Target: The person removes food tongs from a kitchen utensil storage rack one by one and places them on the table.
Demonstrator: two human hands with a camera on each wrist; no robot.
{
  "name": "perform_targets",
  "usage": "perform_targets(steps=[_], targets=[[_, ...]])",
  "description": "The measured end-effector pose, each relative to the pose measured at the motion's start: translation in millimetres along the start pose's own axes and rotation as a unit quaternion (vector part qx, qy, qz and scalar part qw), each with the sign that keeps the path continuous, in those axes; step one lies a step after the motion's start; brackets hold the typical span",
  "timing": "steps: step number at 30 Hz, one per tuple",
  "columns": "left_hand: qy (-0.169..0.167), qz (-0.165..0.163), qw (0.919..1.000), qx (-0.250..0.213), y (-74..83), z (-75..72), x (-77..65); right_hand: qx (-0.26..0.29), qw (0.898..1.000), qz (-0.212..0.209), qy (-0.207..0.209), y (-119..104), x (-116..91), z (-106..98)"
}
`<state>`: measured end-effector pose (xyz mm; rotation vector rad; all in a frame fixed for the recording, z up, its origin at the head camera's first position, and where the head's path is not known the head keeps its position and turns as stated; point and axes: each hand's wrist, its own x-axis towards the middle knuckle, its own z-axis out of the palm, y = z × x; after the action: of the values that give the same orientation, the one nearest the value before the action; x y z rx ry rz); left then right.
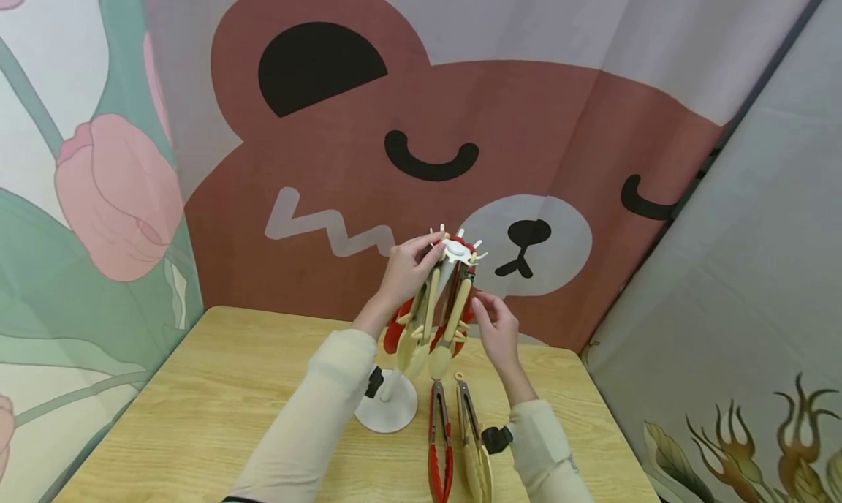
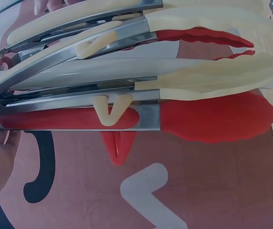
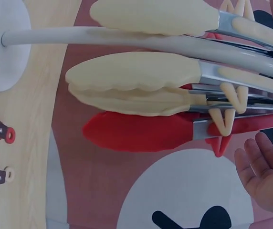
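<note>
A white hanging stand (image 1: 456, 250) with a ring of hooks at its top carries several tongs. Cream tongs (image 3: 131, 71) and red tongs (image 3: 139, 131) hang from it, heads down, around the pole (image 3: 98, 36). My left hand (image 1: 409, 265) pinches the left edge of the stand's top between thumb and fingers. In the left wrist view that hand (image 2: 0, 162) is partly hidden behind the tong handles. To the right of the hanging tongs, my right hand (image 1: 498, 333) is held with its fingers loosely bent, and in the right wrist view its palm (image 3: 265, 171) holds nothing.
The stand's round white base (image 1: 387, 413) rests on the wooden table (image 1: 217, 401). In front of it lie red-handled tongs (image 1: 439, 444) and cream tongs (image 1: 476, 452), side by side. A bear-patterned curtain (image 1: 316, 159) hangs behind, with a grey one (image 1: 743, 269) at the right.
</note>
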<state>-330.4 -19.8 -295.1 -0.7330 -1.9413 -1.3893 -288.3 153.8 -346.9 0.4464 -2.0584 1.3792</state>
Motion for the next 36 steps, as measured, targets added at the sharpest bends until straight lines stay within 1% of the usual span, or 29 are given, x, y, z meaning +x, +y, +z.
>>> perform_targets(steps=[8,13,21,28,31,36], targets=[[-0.003,0.007,1.0,-0.004,-0.9,0.4,-0.9,0.013,1.0,0.007,-0.017,23.7,8.5,4.2],[-0.002,0.009,0.9999,-0.006,-1.6,0.6,-1.5,0.012,1.0,0.006,-0.017,25.6,10.1,7.1],[0.0,0.006,0.9999,-0.01,-1.1,0.8,-1.2,-0.008,1.0,-0.022,-0.008,26.3,11.3,10.6],[0.003,0.002,1.0,-0.009,-1.3,1.1,-1.2,-0.016,0.999,-0.046,-0.003,21.1,12.0,11.7],[0.003,0.001,0.9999,-0.011,-1.3,1.0,-1.3,-0.004,0.999,-0.045,-0.002,4.6,10.5,11.1],[0.001,-0.003,0.9999,-0.013,-1.3,1.2,-1.2,0.004,0.999,-0.046,-0.001,-11.7,8.8,10.6]])
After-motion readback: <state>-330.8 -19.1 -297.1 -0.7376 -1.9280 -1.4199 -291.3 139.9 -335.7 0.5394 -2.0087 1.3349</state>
